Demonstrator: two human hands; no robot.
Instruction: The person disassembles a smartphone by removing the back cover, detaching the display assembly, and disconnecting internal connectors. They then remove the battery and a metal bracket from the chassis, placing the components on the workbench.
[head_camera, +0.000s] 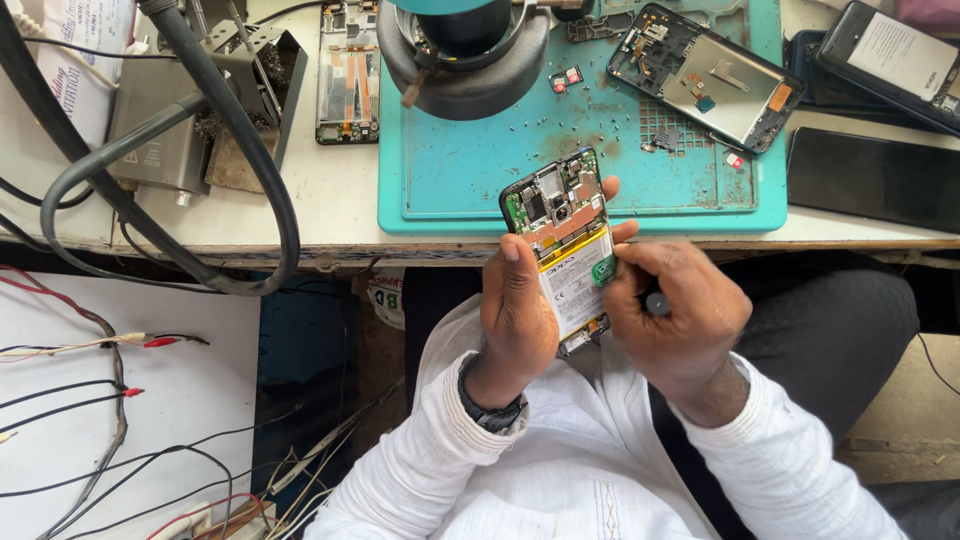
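An opened smartphone (562, 222) with its back cover off shows a green circuit board at its far end and a white battery in the middle. My left hand (515, 318) grips it from the left side, thumb lying on its edge, and holds it over my lap near the table's front edge. My right hand (672, 318) is closed around a small dark tool, whose round end (657, 303) shows between the fingers. Its fingertips rest on the battery's right edge, near a green patch.
A teal work mat (480, 180) on the table carries several tiny screws, a round dark tool base (465, 60) and a stripped phone frame (705, 75). Black phones (870, 175) lie at the right. Thick black hoses (230, 150) loop at the left, with thin wires (110, 395) below.
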